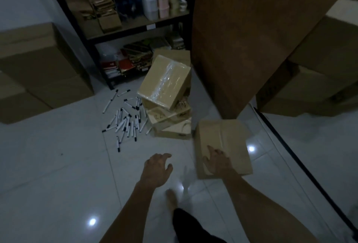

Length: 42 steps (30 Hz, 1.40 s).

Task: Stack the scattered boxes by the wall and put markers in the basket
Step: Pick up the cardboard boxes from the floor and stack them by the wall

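Note:
A small cardboard box (222, 138) lies on the white tiled floor at centre right. My right hand (218, 162) rests on its near left corner with the fingers spread over the top. To the left of that box my left hand (157, 169) hovers above the floor, fingers loosely curled and holding nothing. Beyond, a taped box (164, 82) leans tilted on two more boxes (170, 122). Several white markers with black caps (126, 120) lie scattered on the floor to the left of that pile. No basket is in view.
A tall brown cardboard box (251, 39) stands close on the right. Large boxes are stacked at the left (38, 72) and at the far right (319, 72). A black shelf unit (135, 25) with packets and rolls stands at the back. My foot (172, 198) is below.

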{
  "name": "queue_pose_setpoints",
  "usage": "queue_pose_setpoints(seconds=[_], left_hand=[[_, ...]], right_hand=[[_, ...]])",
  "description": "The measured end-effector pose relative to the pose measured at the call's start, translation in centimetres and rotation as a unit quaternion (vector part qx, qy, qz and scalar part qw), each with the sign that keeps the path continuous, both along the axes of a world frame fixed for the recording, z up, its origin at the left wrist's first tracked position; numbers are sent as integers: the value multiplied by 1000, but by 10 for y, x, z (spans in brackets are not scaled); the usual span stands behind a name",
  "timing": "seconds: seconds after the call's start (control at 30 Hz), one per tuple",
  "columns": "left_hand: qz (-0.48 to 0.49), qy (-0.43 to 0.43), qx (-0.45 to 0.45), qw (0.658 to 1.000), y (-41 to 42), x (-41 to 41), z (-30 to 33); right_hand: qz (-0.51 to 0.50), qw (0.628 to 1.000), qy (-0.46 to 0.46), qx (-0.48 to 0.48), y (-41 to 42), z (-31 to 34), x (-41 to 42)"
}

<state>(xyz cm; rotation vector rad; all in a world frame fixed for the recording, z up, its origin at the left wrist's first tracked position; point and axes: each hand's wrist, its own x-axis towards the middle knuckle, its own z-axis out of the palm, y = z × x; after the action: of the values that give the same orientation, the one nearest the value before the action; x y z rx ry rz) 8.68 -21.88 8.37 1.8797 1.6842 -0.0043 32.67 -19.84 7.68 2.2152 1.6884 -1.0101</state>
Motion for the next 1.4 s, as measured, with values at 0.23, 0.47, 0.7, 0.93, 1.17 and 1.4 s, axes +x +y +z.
queue_pose_setpoints(seconds=[0.23, 0.47, 0.7, 0.93, 1.17, 1.4], left_hand=[[35, -11, -18, 999, -51, 54, -13], [56, 2, -29, 998, -41, 136, -47], [149, -30, -65, 986, -31, 240, -103], [198, -41, -73, 977, -4, 310, -185], [224, 7, 27, 974, 45, 315, -314], [274, 36, 101, 956, 81, 318, -429]], right_hand=[[38, 998, -21, -49, -34, -17, 63], [78, 995, -24, -49, -12, -48, 138], [111, 992, -2, -59, 26, -103, 226], [96, 994, 11, -50, 44, -191, 295], [53, 995, 27, 81, 83, -307, 307], [-43, 971, 15, 235, 130, -411, 305]])
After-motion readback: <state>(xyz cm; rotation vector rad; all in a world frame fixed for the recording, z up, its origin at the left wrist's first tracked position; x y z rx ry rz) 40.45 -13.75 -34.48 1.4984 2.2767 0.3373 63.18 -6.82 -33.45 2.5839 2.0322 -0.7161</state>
